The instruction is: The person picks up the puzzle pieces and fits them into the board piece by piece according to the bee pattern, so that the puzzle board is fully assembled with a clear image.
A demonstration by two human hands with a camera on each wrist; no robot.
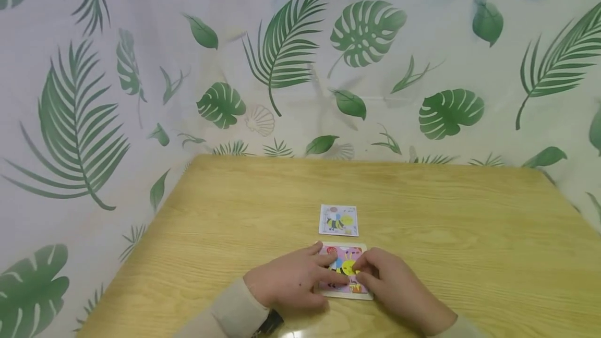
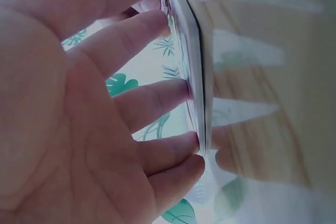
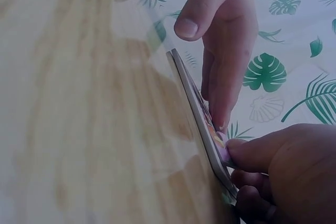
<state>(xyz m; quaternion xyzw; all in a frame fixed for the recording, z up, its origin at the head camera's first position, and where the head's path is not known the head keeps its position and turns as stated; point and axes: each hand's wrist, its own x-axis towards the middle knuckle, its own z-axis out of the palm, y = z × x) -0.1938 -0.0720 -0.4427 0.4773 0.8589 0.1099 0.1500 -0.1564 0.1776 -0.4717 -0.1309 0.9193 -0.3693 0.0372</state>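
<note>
A jigsaw puzzle board (image 1: 345, 295) with a white rim and a pink-backed bee picture lies flat on the table. My left hand (image 1: 300, 278) rests across its left part with spread fingers, hiding much of the picture. In the left wrist view, the fingertips touch the top face of the board (image 2: 195, 51). From the right, my right hand (image 1: 399, 286) reaches over the board's edge. Thumb and fingers pinch a small pink puzzle piece (image 3: 224, 150), tilted up at the board's edge in the right wrist view. The bee's yellow head shows between both hands.
A small square card (image 1: 339, 220) printed with a similar bee lies just beyond the board. The glossy wood-grain table (image 1: 469, 223) reaches back to leaf-print cloth (image 1: 366, 82) hanging behind and on the left. A dark band (image 1: 268, 323) circles my left wrist.
</note>
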